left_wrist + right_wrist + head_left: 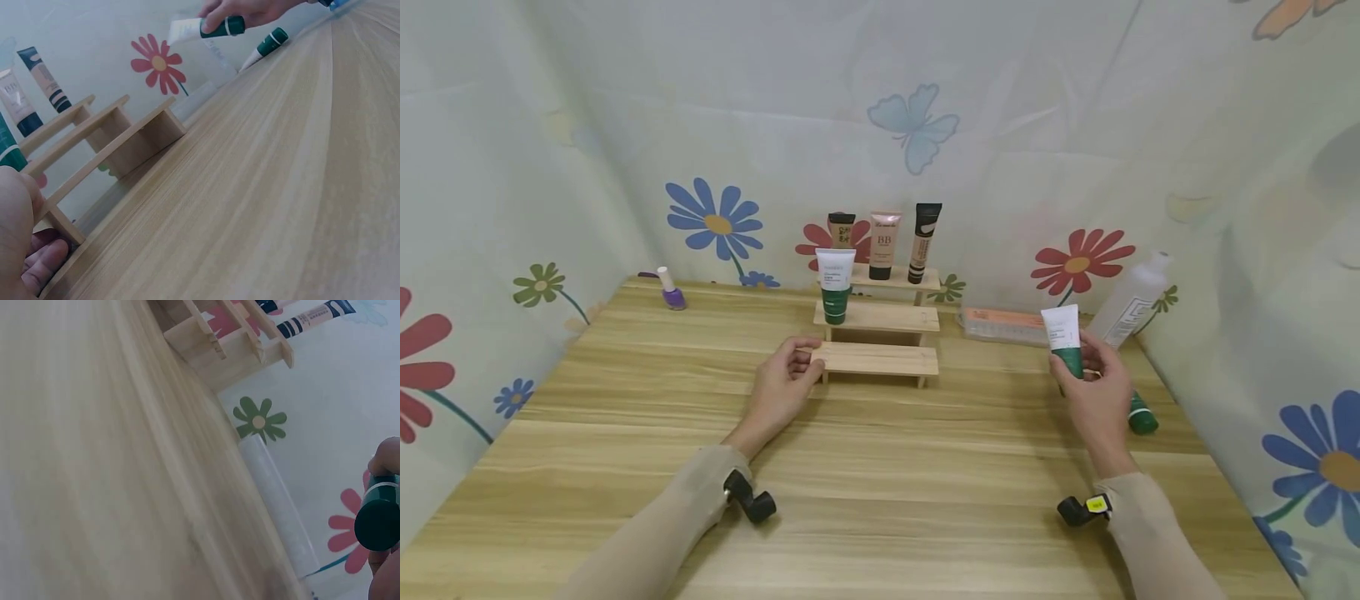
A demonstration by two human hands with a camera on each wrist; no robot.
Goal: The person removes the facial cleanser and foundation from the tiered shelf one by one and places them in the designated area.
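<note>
My left hand [781, 377] grips the left end of the lowest step of a small three-step wooden stand [880, 360], its thumb at the front and fingers tucked behind. On the middle step stands a white and green tube [836, 287], cap down. Three tubes share the top step: a black-topped one [842, 229] partly hidden, a pink BB cream tube [883, 246] and a black and beige tube [923, 243] leaning slightly. To the right, above the table, my right hand [1097, 387] holds another white and green tube [1063, 337], its green cap [380, 524] downward.
Behind the right hand a white bottle [1131, 300] leans near the curtain. A clear box with an orange label [1003, 323] lies beside the stand. Another green-capped tube [1141, 414] lies at the right table edge, partly hidden. A purple nail polish bottle [673, 293] stands back left.
</note>
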